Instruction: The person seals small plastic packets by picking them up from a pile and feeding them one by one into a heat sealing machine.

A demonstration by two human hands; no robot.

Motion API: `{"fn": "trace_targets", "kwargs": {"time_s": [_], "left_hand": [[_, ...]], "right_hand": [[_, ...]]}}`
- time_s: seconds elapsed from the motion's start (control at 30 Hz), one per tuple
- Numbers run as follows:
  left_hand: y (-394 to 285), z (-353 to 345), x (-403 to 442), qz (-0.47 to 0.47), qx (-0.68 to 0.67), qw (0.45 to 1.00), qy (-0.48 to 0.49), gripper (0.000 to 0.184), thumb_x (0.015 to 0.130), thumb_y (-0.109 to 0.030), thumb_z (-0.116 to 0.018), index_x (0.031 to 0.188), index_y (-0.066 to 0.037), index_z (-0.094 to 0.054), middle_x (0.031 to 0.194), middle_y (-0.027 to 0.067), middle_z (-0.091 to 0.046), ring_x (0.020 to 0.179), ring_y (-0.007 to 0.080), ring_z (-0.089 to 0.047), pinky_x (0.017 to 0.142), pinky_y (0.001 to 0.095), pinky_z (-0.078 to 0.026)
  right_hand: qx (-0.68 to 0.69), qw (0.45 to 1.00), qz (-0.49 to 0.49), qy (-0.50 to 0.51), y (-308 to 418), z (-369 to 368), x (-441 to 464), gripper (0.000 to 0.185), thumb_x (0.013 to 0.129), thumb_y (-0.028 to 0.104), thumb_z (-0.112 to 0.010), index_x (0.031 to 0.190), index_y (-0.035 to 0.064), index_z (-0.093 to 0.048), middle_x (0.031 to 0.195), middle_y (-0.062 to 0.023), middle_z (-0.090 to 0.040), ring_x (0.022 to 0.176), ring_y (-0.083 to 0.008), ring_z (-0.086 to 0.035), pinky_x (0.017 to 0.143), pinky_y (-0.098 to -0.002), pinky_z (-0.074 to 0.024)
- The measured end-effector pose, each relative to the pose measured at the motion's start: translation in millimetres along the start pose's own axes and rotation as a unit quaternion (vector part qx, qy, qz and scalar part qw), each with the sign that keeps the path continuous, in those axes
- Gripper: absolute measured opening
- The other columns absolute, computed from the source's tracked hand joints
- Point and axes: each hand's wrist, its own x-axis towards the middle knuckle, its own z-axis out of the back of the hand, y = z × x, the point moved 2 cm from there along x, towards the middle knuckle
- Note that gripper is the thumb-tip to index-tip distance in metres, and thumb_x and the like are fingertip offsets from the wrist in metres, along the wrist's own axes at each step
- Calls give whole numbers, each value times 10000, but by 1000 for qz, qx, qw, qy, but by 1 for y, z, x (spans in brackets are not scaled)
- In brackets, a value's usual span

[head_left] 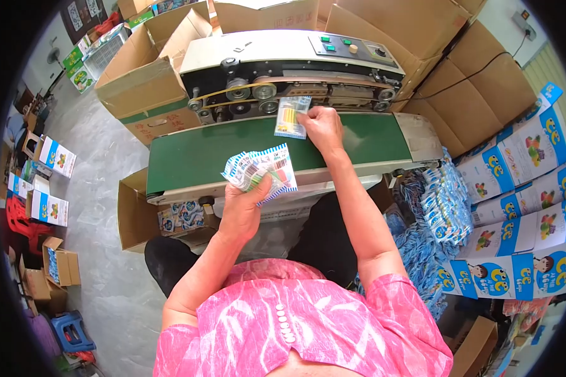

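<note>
My left hand is closed around several flat plastic packets with blue-striped edges, held in front of the green conveyor belt. Between the fingers of my right hand is the right side of a single clear packet with yellow and green contents. This packet is upright against the band sealing machine, its top edge by the rollers. The fingertips of my right hand are partly hidden behind the packet's edge.
An open carton stands left of the machine; a box with packets sits below the belt. To the right lie a heap of blue-and-white packets and printed display sheets. A cable runs to the wall.
</note>
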Motion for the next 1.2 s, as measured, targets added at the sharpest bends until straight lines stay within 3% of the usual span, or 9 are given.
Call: {"fn": "trace_targets", "kwargs": {"time_s": [0.2, 0.33, 0.4, 0.43, 0.5, 0.67, 0.77, 1.07, 1.2], "left_hand": [[-22, 24, -2, -44, 125, 991, -8, 335, 851, -127, -686, 1166, -38, -610, 1062, 7, -652, 941, 122, -603, 841, 285, -466], [-24, 35, -4, -53, 129, 989, 46, 283, 832, -165, -715, 1087, -55, -659, 987, -7, -667, 890, 78, -592, 820, 266, -464], [-15, 32, -8, -25, 29, 999, 31, 265, 833, -127, -707, 1086, -61, -661, 993, -11, -667, 898, 72, -590, 834, 267, -469], [-11, 32, -10, -33, 29, 999, 16, 265, 833, -127, -707, 1086, -61, -661, 993, -11, -667, 898, 72, -590, 834, 267, -469], [-5, 36, -16, -5, -5, 998, 64, 266, 852, -91, -689, 1114, -53, -654, 1044, -13, -663, 955, 71, -585, 873, 260, -463], [-13, 46, -28, 38, -36, 994, 98, 275, 847, -94, -696, 1115, -51, -651, 1020, -5, -675, 947, 74, -594, 874, 265, -470], [-14, 51, -28, 24, -83, 993, 79, 271, 836, -84, -707, 1098, -43, -656, 1005, 0, -681, 933, 75, -601, 865, 262, -475], [-24, 60, -32, 54, -101, 985, 128, 310, 833, -87, -715, 1125, -25, -635, 987, 9, -684, 930, 74, -603, 863, 255, -477], [-28, 69, -29, 16, -80, 988, 129, 287, 836, -96, -715, 1105, -27, -643, 979, 6, -684, 927, 75, -604, 856, 256, -478]], "right_hand": [[180, 976, 94, 81, 10, -7, -24, 246, 813, 206, -630, 674, 4, -613, 569, 56, -447, 550, -67, -388, 487, -280, -294], [58, 963, 257, 51, 46, 6, -80, 99, 807, 81, -611, 773, -8, -586, 626, -37, -446, 594, -85, -433, 517, -282, -355], [57, 968, 224, 100, 57, 6, -111, 98, 758, 4, -605, 842, -31, -570, 864, -111, -592, 704, -230, -575, 642, -338, -465], [61, 964, 232, 113, 61, 6, -120, 98, 758, 4, -605, 842, -31, -570, 864, -111, -592, 704, -230, -575, 642, -338, -465], [32, 943, 323, 78, 70, 5, -137, 168, 756, 5, -612, 919, -35, -608, 953, -136, -627, 787, -297, -621, 727, -352, -495], [-12, 924, 367, 104, 51, -2, -146, 223, 767, 26, -650, 983, -28, -631, 1029, -189, -636, 867, -321, -643, 754, -359, -504], [-55, 932, 358, -15, 50, 5, -140, 205, 810, 24, -643, 1007, -30, -648, 931, -171, -667, 833, -298, -662, 735, -345, -511], [45, 946, 317, 52, 55, -23, -156, 243, 796, 9, -666, 1025, -70, -643, 941, -162, -682, 796, -295, -679, 743, -359, -528], [-15, 931, 340, 135, 66, -16, -152, 461, 794, 99, -727, 1193, -52, -553, 1200, -178, -579, 1063, -267, -595, 880, -341, -493]]}}
